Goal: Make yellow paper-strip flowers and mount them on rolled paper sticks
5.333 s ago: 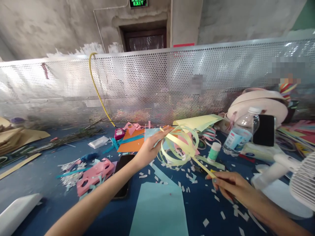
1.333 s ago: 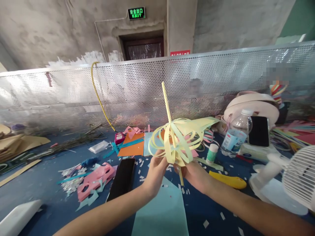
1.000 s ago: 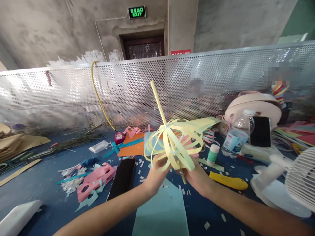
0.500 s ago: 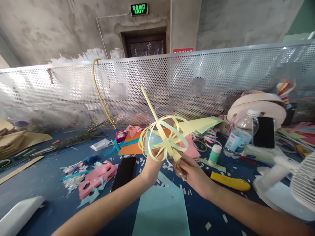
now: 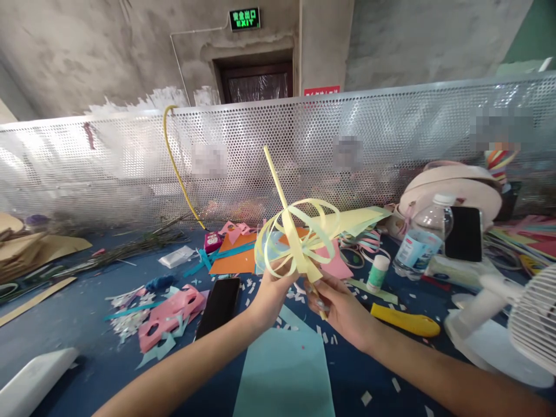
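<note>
Both hands hold a pale yellow paper-strip craft, made of looped strips gathered round a thin stick, above the middle of the table. My left hand is closed at the lower left of the loops, its fingertips partly hidden behind the strips. Lower down, my right hand pinches the bottom of the stick and a strip end. The top of the stick points up and slightly left. Beneath the hands lies a light blue paper sheet among small white scraps.
Left of the hands are a black phone and pink cut paper. To the right stand a glue stick, a water bottle and a white fan, with a yellow-handled tool nearby. A perforated metal screen runs behind.
The paper craft has shifted slightly right and its stick stands more upright. My left hand has moved a little right with it; my right hand keeps its pinch.
</note>
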A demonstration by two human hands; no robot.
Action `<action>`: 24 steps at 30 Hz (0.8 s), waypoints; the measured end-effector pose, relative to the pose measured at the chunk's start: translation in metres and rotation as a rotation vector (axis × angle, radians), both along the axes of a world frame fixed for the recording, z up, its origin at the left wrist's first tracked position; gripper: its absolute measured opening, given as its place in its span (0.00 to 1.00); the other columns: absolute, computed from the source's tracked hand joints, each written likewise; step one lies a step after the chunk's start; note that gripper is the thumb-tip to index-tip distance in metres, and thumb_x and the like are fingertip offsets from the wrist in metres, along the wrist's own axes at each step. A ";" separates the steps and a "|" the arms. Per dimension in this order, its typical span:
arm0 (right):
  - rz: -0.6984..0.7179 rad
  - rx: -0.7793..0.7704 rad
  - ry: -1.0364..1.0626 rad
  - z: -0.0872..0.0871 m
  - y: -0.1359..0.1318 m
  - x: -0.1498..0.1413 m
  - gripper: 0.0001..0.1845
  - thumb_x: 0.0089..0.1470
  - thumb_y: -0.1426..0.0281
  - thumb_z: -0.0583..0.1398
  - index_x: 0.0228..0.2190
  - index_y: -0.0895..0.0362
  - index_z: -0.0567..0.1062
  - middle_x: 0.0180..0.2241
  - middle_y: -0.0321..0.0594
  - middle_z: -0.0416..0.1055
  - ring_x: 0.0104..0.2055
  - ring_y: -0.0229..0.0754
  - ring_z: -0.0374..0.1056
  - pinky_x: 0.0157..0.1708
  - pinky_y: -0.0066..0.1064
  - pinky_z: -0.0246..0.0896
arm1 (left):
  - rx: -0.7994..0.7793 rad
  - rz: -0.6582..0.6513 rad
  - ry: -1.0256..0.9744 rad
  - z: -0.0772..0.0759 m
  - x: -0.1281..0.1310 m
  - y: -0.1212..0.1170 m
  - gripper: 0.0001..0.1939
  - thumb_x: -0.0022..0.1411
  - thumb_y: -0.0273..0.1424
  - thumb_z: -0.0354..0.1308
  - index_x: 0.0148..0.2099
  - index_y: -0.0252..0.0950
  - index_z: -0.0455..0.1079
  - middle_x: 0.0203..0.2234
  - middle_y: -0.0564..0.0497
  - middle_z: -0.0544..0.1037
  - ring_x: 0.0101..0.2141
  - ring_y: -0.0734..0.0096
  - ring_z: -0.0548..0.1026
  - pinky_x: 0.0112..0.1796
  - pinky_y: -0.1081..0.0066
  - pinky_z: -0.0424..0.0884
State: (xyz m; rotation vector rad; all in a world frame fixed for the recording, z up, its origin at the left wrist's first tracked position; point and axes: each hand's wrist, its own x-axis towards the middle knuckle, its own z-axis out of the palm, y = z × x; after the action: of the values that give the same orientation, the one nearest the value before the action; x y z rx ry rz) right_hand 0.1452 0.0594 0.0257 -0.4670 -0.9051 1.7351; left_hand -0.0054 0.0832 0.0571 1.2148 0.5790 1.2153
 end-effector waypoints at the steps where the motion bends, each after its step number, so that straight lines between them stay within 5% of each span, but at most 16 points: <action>1: -0.004 0.011 -0.011 0.000 -0.001 0.000 0.09 0.56 0.64 0.66 0.38 0.55 0.78 0.28 0.34 0.64 0.24 0.30 0.52 0.25 0.27 0.47 | 0.005 0.009 0.009 -0.001 0.000 0.001 0.11 0.57 0.32 0.67 0.43 0.35 0.78 0.37 0.47 0.80 0.38 0.65 0.76 0.42 0.70 0.71; 8: -0.026 0.060 -0.103 0.001 -0.005 -0.002 0.11 0.56 0.61 0.66 0.36 0.54 0.78 0.28 0.34 0.64 0.25 0.32 0.54 0.26 0.28 0.48 | 0.052 0.001 0.001 -0.001 -0.003 0.003 0.09 0.55 0.33 0.70 0.34 0.32 0.78 0.28 0.48 0.78 0.28 0.73 0.71 0.30 0.74 0.67; 15: 0.008 0.137 -0.318 0.004 -0.007 0.001 0.17 0.58 0.55 0.63 0.36 0.57 0.78 0.28 0.37 0.68 0.28 0.35 0.62 0.30 0.29 0.55 | 0.026 0.087 -0.005 0.005 -0.009 0.005 0.08 0.54 0.32 0.70 0.32 0.33 0.77 0.25 0.51 0.76 0.26 0.76 0.70 0.30 0.75 0.68; 24: 0.007 0.084 -0.327 0.003 -0.008 0.001 0.19 0.54 0.54 0.65 0.35 0.58 0.78 0.27 0.37 0.69 0.27 0.35 0.64 0.31 0.29 0.58 | 0.002 0.048 0.014 0.017 -0.004 0.001 0.14 0.55 0.37 0.69 0.40 0.32 0.78 0.34 0.43 0.81 0.33 0.63 0.78 0.34 0.68 0.74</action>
State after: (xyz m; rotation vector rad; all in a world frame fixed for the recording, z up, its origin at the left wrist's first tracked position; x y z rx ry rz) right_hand 0.1458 0.0518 0.0284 -0.7048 -1.2070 1.6460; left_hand -0.0098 0.0838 0.0740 1.2176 0.6207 1.2489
